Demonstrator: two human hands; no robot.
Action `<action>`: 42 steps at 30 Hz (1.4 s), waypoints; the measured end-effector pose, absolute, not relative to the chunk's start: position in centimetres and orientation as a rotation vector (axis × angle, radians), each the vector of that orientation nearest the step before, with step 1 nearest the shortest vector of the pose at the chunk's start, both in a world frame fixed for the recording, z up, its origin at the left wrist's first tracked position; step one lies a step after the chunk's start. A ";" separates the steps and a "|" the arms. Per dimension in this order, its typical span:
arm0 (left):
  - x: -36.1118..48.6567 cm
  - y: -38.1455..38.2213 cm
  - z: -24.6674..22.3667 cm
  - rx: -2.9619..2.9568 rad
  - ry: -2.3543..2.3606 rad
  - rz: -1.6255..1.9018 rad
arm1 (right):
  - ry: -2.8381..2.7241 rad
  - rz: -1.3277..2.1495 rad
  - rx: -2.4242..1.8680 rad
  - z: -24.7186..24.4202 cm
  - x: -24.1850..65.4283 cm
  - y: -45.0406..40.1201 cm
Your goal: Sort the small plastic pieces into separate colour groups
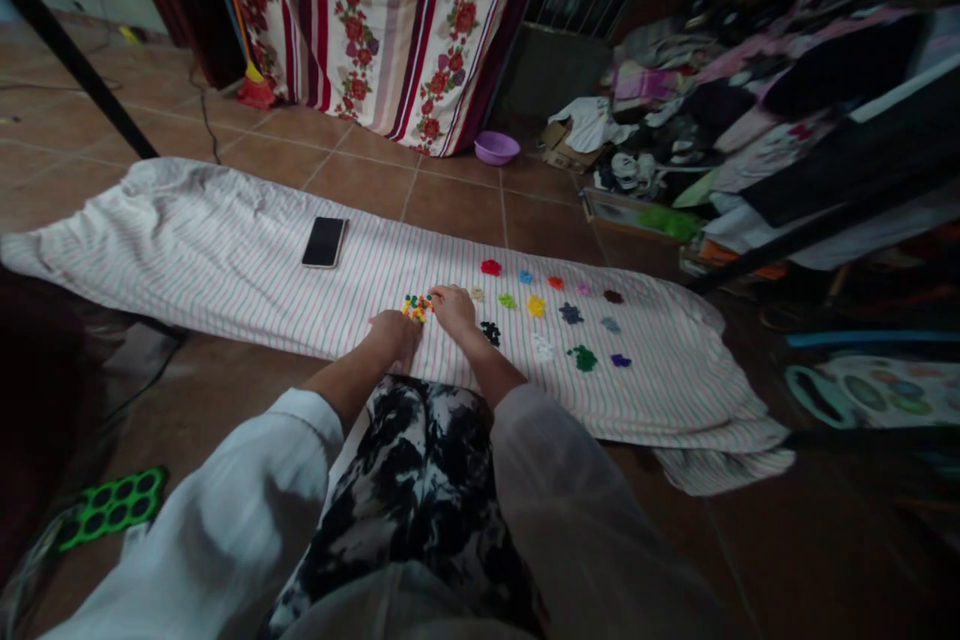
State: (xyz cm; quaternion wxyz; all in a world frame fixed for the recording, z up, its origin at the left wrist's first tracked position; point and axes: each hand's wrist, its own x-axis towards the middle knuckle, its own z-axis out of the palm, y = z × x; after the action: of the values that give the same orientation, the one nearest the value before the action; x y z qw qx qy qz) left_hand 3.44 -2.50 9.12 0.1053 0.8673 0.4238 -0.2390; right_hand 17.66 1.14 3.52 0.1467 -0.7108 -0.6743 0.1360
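Grip of the left hand (394, 335) and right hand (454, 310) looks narrow, but I cannot tell if they hold anything. On the striped sheet (187, 220), near its front edge, the mixed bead pile (417, 307) lies between them; a careless wrist could push it into the black beads (490, 332) nearby.

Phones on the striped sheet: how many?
1. A black phone lies screen up on the striped sheet, beyond and left of the left hand. Another could be hidden under the sheet's folds.
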 end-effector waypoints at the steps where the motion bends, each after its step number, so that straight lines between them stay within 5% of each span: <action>1: 3.5 -2.4 9.1 2.551 1.246 -0.710 | -1.958 0.396 -2.070 3.6 17.6 1.4; 13: 3.9 -2.3 9.4 2.507 1.259 -0.773 | -1.989 0.501 -2.207 4.7 16.7 3.1; 28: 3.5 -3.3 9.2 2.570 1.306 -0.771 | -1.470 0.669 -1.758 3.2 19.2 1.9; 42: 2.6 -4.0 9.1 2.681 1.229 -0.790 | -1.379 0.466 -1.848 4.5 29.8 -4.1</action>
State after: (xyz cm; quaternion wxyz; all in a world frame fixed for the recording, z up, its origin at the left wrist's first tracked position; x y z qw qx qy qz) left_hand 2.65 -4.02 9.06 0.0442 0.8772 0.4021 -0.2585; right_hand 29.81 -4.06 4.51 0.3844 -0.7253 -0.5411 0.1829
